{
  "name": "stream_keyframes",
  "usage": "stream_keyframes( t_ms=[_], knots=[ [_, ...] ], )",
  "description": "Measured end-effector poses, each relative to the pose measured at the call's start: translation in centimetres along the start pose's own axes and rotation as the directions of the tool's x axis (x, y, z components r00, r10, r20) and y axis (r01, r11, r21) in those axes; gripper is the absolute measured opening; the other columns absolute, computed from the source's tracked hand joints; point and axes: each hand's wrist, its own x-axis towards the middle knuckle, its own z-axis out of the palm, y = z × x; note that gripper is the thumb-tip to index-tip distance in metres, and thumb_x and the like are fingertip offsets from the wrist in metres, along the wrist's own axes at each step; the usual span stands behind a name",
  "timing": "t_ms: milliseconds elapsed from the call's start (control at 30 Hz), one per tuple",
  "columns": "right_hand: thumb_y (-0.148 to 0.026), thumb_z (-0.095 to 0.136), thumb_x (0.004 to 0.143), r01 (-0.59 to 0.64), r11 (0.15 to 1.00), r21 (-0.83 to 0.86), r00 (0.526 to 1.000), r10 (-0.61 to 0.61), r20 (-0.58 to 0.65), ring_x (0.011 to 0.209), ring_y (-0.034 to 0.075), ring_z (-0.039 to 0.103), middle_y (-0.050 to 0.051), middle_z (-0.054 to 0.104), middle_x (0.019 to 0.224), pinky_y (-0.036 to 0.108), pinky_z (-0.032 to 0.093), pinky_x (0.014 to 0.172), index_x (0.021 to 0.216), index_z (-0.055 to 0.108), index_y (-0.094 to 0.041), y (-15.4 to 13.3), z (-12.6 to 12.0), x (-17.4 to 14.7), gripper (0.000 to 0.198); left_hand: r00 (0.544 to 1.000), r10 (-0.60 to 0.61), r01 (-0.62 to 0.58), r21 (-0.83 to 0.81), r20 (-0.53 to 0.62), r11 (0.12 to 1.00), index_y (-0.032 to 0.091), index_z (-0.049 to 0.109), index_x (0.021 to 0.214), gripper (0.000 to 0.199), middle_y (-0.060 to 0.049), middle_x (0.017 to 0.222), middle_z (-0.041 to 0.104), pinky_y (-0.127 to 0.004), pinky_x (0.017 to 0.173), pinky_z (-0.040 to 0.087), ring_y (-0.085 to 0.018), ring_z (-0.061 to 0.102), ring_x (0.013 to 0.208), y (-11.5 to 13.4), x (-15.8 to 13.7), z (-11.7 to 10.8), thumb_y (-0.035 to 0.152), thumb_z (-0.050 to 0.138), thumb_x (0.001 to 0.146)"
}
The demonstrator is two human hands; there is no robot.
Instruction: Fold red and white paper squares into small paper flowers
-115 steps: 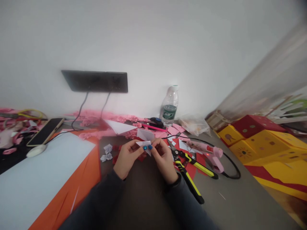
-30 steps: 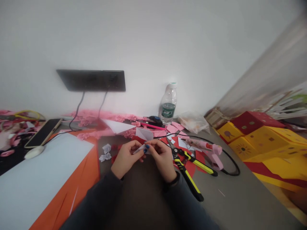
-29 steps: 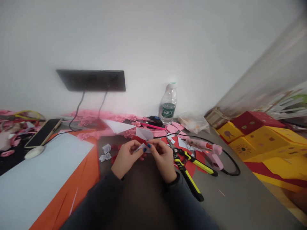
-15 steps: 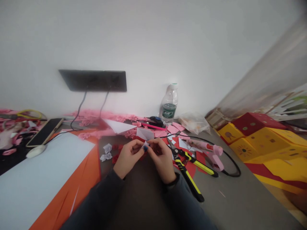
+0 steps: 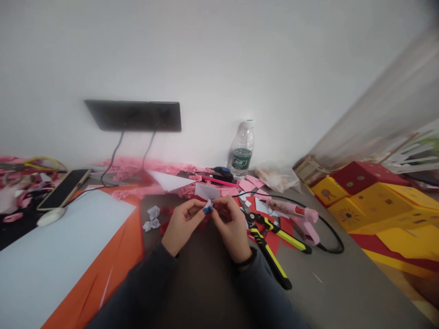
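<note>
Above the grey tabletop my left hand (image 5: pixel 181 225) and my right hand (image 5: pixel 233 228) meet, fingertips pinched from both sides around a small piece of white paper (image 5: pixel 209 204). Blue shows at the thumb tips, where the nails are. Most of the paper is hidden by the fingers. White paper flowers (image 5: pixel 152 218) lie left of my left hand, with red paper pieces (image 5: pixel 166 218) partly behind it. Right of my right hand rest shears (image 5: pixel 265 228) with black and yellow handles, spread apart on red paper scraps.
A pink glue gun (image 5: pixel 291 209) with a black cord lies on the right. Behind are a water bottle (image 5: pixel 242 153) and folded white paper (image 5: pixel 171 180). White sheets (image 5: pixel 75 246) over orange paper (image 5: pixel 132 228), a phone (image 5: pixel 63 189) and a mouse (image 5: pixel 51 216) fill the left; yellow boxes (image 5: pixel 377 208) stand right.
My thumbs have shifted slightly on the white paper, and more of its tip and of the blue shows between them. Both hands otherwise stay in place.
</note>
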Motion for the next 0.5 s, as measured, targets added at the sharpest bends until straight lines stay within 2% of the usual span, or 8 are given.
stream_keyframes(
  t_ms=[200, 367, 500],
  knots=[
    [-0.013, 0.056, 0.082, -0.009, 1.0, 0.017, 1.0, 0.009, 0.01, 0.079, 0.017, 0.061, 0.003, 0.059, 0.086, 0.027, 0.054, 0.069, 0.094, 0.06, -0.021, -0.05, 0.06, -0.08, 0.014, 1.0, 0.002, -0.001, 0.027, -0.016, 1.0, 0.015, 0.068, 0.084, 0.026, -0.004, 0.085, 0.074, -0.023, 0.068, 0.052, -0.017, 0.068, 0.077, -0.06, -0.03, 0.01, 0.039, 0.074, 0.077],
    [-0.011, 0.054, 0.08, -0.013, 1.0, 0.02, 1.0, 0.013, 0.003, 0.08, 0.016, 0.061, 0.003, 0.06, 0.091, 0.027, 0.055, 0.069, 0.1, 0.058, -0.022, 0.09, 0.03, -0.19, 0.023, 1.0, -0.023, 0.023, -0.029, -0.013, 0.999, 0.015, 0.067, 0.088, 0.026, -0.005, 0.088, 0.075, -0.024, 0.07, 0.054, -0.019, 0.07, 0.083, -0.2, 0.02, -0.01, 0.037, 0.075, 0.076],
    [-0.01, 0.053, 0.081, -0.003, 1.0, 0.002, 1.0, 0.003, -0.011, 0.08, 0.017, 0.06, 0.004, 0.061, 0.09, 0.028, 0.054, 0.07, 0.096, 0.06, -0.022, 0.15, 0.01, -0.19, 0.021, 0.998, -0.052, 0.049, -0.101, -0.025, 0.994, 0.016, 0.065, 0.094, 0.03, -0.007, 0.094, 0.075, -0.027, 0.075, 0.056, -0.021, 0.072, 0.09, -0.24, -0.02, 0.1, 0.035, 0.076, 0.074]
  ],
)
